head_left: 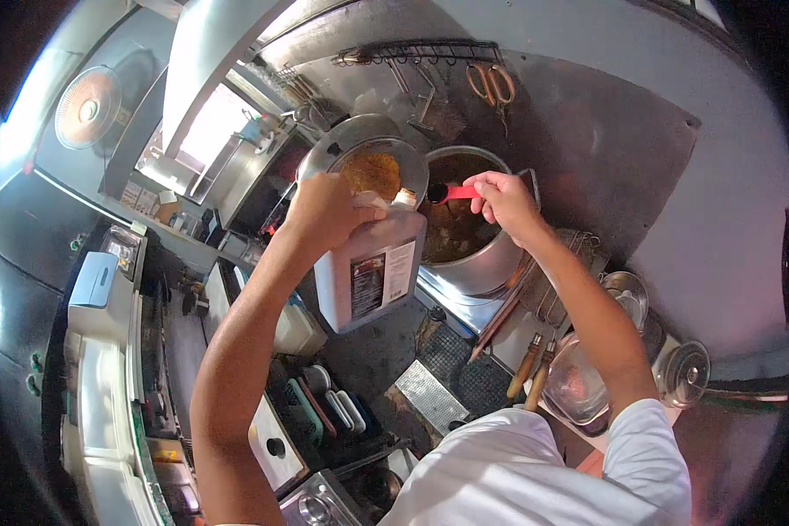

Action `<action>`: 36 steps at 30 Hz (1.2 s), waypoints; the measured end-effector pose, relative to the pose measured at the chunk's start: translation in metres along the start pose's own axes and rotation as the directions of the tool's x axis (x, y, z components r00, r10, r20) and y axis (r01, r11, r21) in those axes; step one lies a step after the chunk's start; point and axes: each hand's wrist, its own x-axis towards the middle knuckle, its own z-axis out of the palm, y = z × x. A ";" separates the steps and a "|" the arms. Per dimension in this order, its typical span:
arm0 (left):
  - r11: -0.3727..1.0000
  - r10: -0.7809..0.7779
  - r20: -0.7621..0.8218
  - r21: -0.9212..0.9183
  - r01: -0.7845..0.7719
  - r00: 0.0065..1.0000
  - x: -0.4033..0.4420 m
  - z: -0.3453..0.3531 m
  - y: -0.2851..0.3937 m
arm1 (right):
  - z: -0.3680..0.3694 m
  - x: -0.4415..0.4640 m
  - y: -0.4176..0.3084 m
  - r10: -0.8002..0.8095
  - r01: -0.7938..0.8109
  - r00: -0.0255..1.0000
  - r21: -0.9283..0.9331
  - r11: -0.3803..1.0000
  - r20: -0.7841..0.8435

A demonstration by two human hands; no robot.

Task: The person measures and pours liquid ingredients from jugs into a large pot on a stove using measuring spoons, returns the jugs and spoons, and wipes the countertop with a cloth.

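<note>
My left hand (329, 206) is closed round the top of a big plastic jug (373, 272) with a printed label. The jug's open mouth points toward a red measuring spoon (458, 192), whose bowl looks dark inside. The thumb and fingers of my right hand (506, 203) pinch the spoon's handle above a large metal pot (480, 267). Brown liquid (456, 232) with lumps shows in the pot. Just behind my left hand, a metal bowl (418, 164) holds orange-brown powder (373, 173). Whether liquid is flowing from the jug, I cannot tell.
Orange-handled scissors (491, 86) hang from a wall rack (430, 51). Right of the pot lie a wire basket (548, 294), wooden-handled tools (524, 368) and a round metal lid (684, 373). Trays (311, 408) stand low at left; a fan (89, 107) is far left.
</note>
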 end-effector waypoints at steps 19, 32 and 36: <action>0.843 -0.432 -0.147 -0.415 0.341 0.890 -0.097 0.006 0.020 | -0.034 -0.035 0.004 -0.473 0.362 0.810 -0.930 -0.059 0.346; 0.436 -0.835 -0.239 -0.836 0.332 0.495 -0.316 0.087 0.085 | -0.032 0.022 0.003 -0.001 0.341 0.938 -0.925 0.169 0.345; 0.288 -0.943 -0.176 -0.856 0.429 0.282 -0.408 0.106 0.126 | -0.130 0.112 0.049 -0.025 0.409 0.908 -0.898 -0.165 0.418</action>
